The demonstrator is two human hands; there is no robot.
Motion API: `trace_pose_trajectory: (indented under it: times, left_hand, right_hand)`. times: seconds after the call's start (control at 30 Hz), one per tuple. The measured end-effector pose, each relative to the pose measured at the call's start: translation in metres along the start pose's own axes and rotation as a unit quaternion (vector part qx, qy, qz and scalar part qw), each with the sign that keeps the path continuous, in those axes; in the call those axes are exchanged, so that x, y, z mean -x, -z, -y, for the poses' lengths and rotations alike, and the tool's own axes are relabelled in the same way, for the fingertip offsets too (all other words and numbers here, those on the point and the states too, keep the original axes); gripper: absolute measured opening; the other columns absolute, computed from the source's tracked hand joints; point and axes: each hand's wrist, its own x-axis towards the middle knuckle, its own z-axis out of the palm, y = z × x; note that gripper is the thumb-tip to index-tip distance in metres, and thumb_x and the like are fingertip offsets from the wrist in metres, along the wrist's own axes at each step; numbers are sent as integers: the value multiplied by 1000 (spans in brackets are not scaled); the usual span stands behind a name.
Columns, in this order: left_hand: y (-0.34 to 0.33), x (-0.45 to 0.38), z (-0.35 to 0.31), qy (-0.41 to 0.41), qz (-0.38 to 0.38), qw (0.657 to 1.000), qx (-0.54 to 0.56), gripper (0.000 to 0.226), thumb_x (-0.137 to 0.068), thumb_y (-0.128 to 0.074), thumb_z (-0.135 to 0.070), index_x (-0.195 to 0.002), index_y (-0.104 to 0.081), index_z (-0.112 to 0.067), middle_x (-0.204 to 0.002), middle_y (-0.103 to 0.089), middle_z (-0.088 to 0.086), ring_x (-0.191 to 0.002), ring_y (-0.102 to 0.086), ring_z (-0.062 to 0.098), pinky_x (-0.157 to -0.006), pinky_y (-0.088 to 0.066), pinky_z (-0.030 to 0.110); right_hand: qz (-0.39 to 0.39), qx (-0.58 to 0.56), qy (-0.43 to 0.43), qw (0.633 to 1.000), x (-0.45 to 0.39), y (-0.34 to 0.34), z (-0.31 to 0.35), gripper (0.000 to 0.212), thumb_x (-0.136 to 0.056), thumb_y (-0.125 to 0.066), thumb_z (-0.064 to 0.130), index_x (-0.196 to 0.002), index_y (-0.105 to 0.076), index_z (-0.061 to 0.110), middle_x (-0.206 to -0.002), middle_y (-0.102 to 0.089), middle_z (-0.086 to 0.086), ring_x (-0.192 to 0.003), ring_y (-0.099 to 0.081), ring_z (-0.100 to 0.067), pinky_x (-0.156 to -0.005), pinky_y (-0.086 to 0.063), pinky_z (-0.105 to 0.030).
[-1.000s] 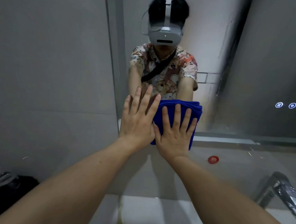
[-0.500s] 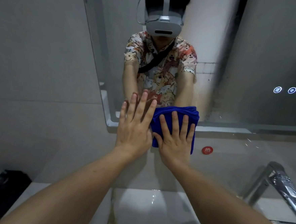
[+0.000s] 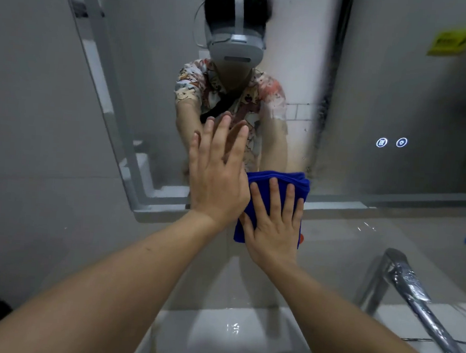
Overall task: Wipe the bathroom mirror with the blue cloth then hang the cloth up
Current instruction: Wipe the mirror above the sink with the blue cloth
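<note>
Head | right hand [image 3: 273,228] flat on blue cloth [image 3: 274,180] | left hand [image 3: 216,175] spread | faucet [image 3: 411,293] right

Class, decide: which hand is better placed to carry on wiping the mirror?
Right. The right hand lies flat on the blue cloth at the mirror's lower edge; the left hand is bare beside it.

Sink and wall below me

I see a white sink [image 3: 215,337] with a chrome tap [image 3: 416,296] at its right; the wall [image 3: 30,217] carries the mirror [image 3: 369,103].
</note>
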Motion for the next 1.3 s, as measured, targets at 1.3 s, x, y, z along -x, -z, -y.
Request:
trace_pose_trajectory:
  times: [1.3]
  left_hand:
    - [14,-38,7,-71,-44,994,-72,57,-77,-59,-23,-133,-65,-13,-138,-61,10,-122,-56,38,-95,-42,52]
  right_hand:
    - [-178,41,3,983,-209,88,6,67,-102,-39,62,-161,-33,30,-169,-24,-10,-156,-13,-38,-126,2,-55]
